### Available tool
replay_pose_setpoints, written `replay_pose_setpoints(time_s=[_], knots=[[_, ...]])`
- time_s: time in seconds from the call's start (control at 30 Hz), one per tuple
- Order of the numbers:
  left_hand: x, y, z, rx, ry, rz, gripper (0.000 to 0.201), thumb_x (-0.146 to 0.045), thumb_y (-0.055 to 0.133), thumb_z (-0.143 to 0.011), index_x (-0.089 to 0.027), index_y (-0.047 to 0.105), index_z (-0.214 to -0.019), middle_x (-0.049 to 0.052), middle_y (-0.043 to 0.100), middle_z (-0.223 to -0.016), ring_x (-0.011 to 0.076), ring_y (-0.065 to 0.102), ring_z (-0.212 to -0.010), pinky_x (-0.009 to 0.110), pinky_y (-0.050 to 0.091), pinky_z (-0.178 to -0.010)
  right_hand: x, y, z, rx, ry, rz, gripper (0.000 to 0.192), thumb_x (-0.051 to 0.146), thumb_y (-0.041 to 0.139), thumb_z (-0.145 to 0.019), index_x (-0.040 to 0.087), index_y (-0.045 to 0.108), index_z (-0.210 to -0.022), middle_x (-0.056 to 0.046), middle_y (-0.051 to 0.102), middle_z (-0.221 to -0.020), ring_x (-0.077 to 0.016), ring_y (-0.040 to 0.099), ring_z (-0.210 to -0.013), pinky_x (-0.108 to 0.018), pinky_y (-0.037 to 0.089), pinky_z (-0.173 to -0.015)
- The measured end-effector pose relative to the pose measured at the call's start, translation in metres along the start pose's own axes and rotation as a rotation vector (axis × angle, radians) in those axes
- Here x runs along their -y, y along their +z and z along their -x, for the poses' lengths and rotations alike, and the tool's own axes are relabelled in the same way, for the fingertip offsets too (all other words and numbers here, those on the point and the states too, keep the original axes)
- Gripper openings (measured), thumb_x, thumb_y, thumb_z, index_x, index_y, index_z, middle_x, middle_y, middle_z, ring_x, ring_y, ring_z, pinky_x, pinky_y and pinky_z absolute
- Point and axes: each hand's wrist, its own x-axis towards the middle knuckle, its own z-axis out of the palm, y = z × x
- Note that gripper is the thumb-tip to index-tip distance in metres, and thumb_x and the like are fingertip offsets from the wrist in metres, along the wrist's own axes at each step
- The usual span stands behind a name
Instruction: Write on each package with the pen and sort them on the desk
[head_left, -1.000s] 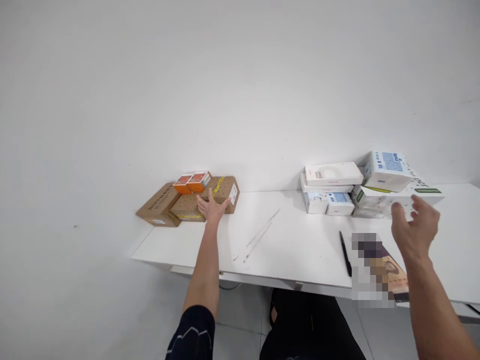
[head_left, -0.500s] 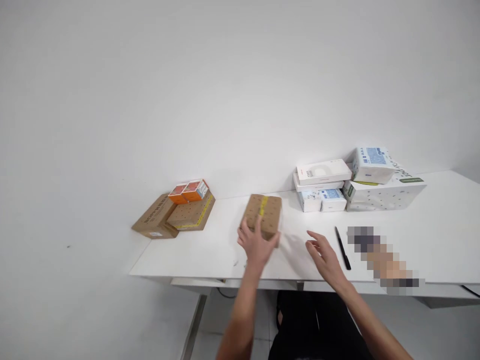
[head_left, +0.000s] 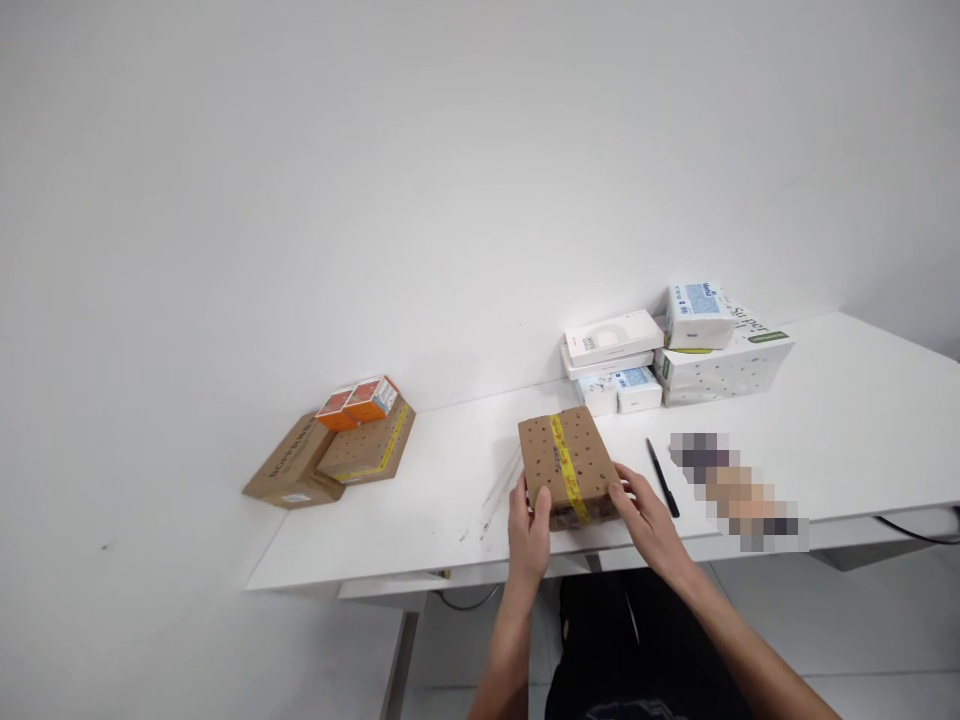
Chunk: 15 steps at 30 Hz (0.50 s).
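A brown cardboard box (head_left: 540, 455) with a yellow tape strip across its top is held between both hands near the table's front edge. My left hand (head_left: 529, 530) grips its left side, thumb against the near left corner. On the opposite side, my right hand (head_left: 646, 515) has its thumb on the near right corner and fingers along the side. The fingertips are partly hidden by the box. Whether its underside touches the table cannot be made out. Just right of my right hand lies a black pen (head_left: 663, 478).
The white table (head_left: 442, 460) stands against a wall. At left are two more cardboard boxes (head_left: 292, 465) with orange cartons (head_left: 358, 403) on top. White boxes (head_left: 613, 338), tissue packs (head_left: 701, 315) and a large white carton (head_left: 724, 372) are stacked at back right. A blurred patch lies beside the pen.
The cardboard box has come nearer and to the right. My right hand, apart from it before, now grips its right side; my left hand has shifted to its left side. The view has turned slightly.
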Motion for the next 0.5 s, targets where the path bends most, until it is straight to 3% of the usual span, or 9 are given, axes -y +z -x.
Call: replay_pose_setpoints(time_s=[0.13, 0.23, 0.4, 0.5], knots=[[0.003, 0.011, 0.011, 0.012, 0.038, 0.124, 0.059, -0.045, 0.052, -0.088, -0.026, 0.035, -0.141, 0.012, 0.046, -0.14, 0.0252, 0.048, -0.126, 0.036, 0.045, -0.098, 0.001, -0.005, -0.003, -0.022, -0.119, -0.055, 0.043, 0.043, 0.049, -0.089, 0.027, 0.049, -0.129, -0.009, 0.051, -0.136, -0.025, 0.05, -0.121, -0.042, 0.043, -0.1], [0.018, 0.019, 0.019, -0.024, 0.058, 0.122, 0.06, -0.044, 0.056, -0.085, -0.024, 0.036, -0.138, 0.013, 0.043, -0.142, 0.0252, 0.045, -0.128, 0.037, 0.042, -0.101, -0.012, -0.007, -0.002, -0.064, -0.15, -0.063, 0.043, 0.036, 0.052, -0.086, 0.027, 0.049, -0.128, -0.008, 0.051, -0.136, -0.0252, 0.047, -0.125, -0.046, 0.038, -0.105], [0.047, 0.022, 0.034, -0.071, -0.017, 0.06, 0.051, -0.046, 0.056, -0.084, -0.021, 0.046, -0.128, 0.013, 0.051, -0.13, 0.0261, 0.048, -0.123, 0.041, 0.037, -0.104, -0.046, -0.003, 0.01, -0.087, -0.028, -0.138, 0.032, 0.035, 0.053, -0.083, 0.023, 0.055, -0.113, -0.009, 0.056, -0.129, -0.0251, 0.053, -0.119, -0.044, 0.043, -0.1], [0.049, 0.016, 0.04, -0.059, -0.085, 0.092, 0.051, -0.047, 0.053, -0.085, -0.022, 0.047, -0.128, 0.011, 0.053, -0.131, 0.0258, 0.048, -0.123, 0.04, 0.036, -0.105, -0.052, -0.005, 0.016, -0.076, 0.05, -0.204, 0.03, 0.035, 0.052, -0.082, 0.023, 0.056, -0.108, -0.009, 0.054, -0.132, -0.0249, 0.055, -0.116, -0.039, 0.047, -0.093]])
